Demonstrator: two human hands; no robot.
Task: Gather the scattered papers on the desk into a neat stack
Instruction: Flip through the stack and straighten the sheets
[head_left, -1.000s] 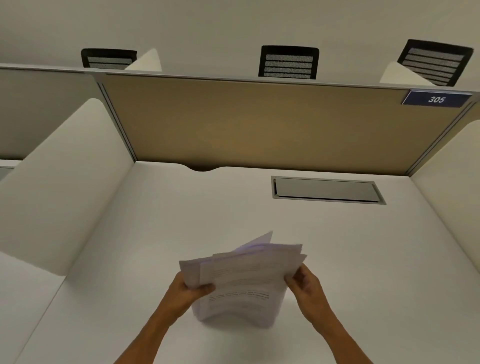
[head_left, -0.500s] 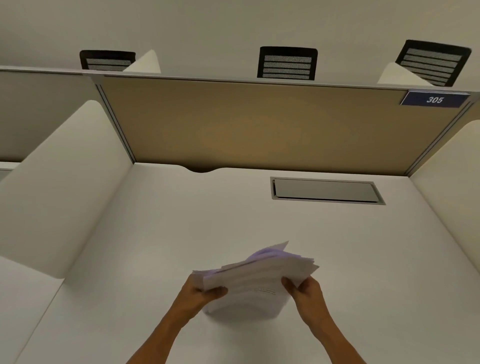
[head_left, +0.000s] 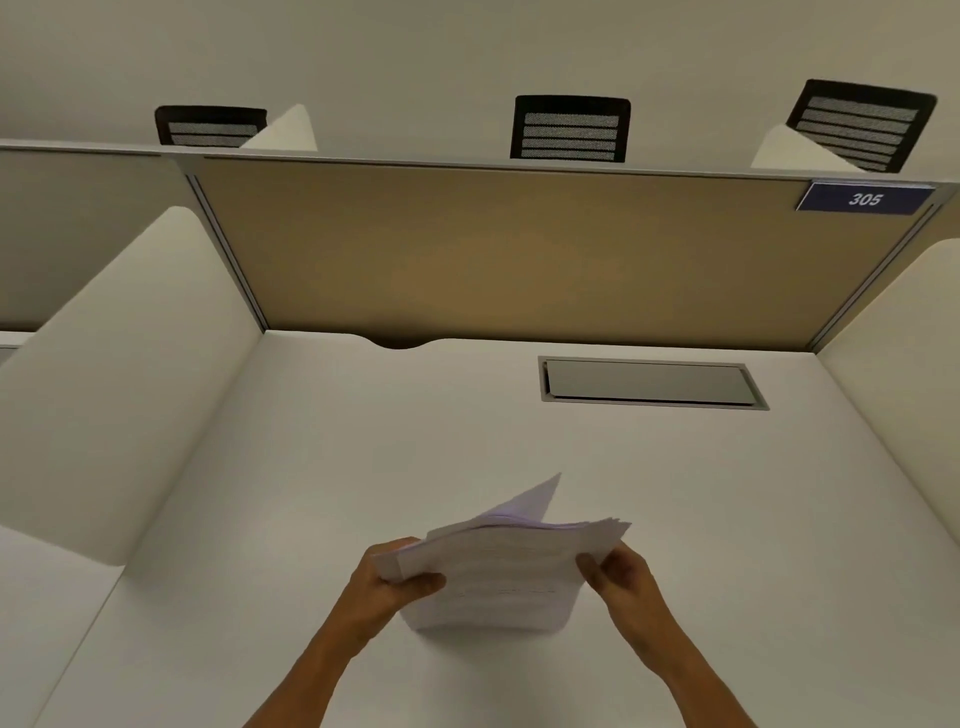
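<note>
Our left hand (head_left: 395, 582) clamped on left edge of papers (head_left: 498, 566), at 6 o'clock on surface (head_left: 363, 441). Sheets light, floppy, slippery against each other; one corner sticks up at 12 o'clock of bundle. We judge side edges best grip. Right hand (head_left: 618, 577) pinches right edge. Lower edge seems on surface; contact unclear. Print unreadable, sheet count hidden.

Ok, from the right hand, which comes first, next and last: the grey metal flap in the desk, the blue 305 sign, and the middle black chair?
From the right hand, in the head view:
1. Grey metal flap, set into the white desk just ahead.
2. Blue 305 sign, on the tan divider's top right corner.
3. Middle black mesh chair, beyond the divider.
</note>
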